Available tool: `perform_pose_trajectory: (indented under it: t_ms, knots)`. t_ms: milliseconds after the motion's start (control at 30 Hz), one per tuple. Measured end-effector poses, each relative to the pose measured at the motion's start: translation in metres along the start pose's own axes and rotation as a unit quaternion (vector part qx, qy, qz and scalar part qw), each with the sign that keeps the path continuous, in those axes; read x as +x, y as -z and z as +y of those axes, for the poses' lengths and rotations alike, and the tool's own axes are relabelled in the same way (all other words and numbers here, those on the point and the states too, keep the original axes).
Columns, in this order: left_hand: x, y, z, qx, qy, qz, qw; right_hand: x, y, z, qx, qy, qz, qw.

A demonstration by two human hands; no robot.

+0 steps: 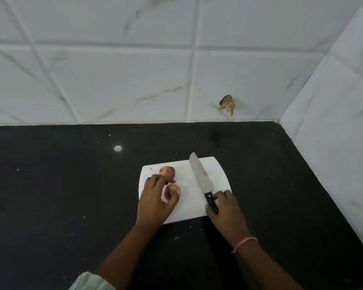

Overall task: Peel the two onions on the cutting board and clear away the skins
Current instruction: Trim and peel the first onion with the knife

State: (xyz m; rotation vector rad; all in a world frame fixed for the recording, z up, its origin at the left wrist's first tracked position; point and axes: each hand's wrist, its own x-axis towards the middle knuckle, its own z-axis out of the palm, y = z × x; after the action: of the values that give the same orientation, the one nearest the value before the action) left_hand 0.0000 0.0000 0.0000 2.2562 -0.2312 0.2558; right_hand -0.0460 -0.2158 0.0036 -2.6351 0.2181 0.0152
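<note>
Right hand (224,208) curled around the knife (201,181) handle, blade flat on the cutting board (189,204). Left hand (155,197) cupped the nearer onion (174,189), fingers loosely bent around it. The second onion (167,171) sat just behind, both on the board's left side, on the dark table (61,185).

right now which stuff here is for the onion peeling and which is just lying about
For the job: far onion, near onion, white cutting board, knife, left hand, right hand.
Lying about: white fleck on the black counter.
</note>
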Motion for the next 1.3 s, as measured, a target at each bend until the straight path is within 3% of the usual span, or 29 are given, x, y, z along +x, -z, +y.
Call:
perform_pose_trajectory:
  t_ms: [133, 400, 533, 700, 1033, 1300]
  knots:
    - [-0.009, -0.012, -0.009, 0.043, 0.002, -0.072, 0.996, 0.0, 0.0, -0.006, 0.011, -0.014, -0.018, 1.0]
    - [-0.013, -0.02, -0.018, 0.002, 0.027, -0.06, 0.998, -0.002, 0.002, -0.004, 0.109, -0.065, -0.005, 0.992]
    - [-0.01, -0.026, 0.0, -0.087, 0.057, -0.046, 0.994, -0.003, 0.008, -0.001, 0.22, -0.127, -0.02, 0.967]
    - [0.012, -0.055, 0.021, -0.131, -0.001, -0.068, 0.989, -0.005, 0.02, -0.003, 0.374, -0.23, -0.024, 0.898]
    - [0.026, -0.081, 0.02, -0.13, 0.024, -0.105, 0.986, -0.01, 0.023, -0.005, 0.247, -0.118, -0.001, 0.962]
    - [0.027, -0.083, 0.016, -0.139, 0.039, -0.098, 0.985, -0.007, 0.017, -0.003, 0.206, -0.125, -0.03, 0.97]
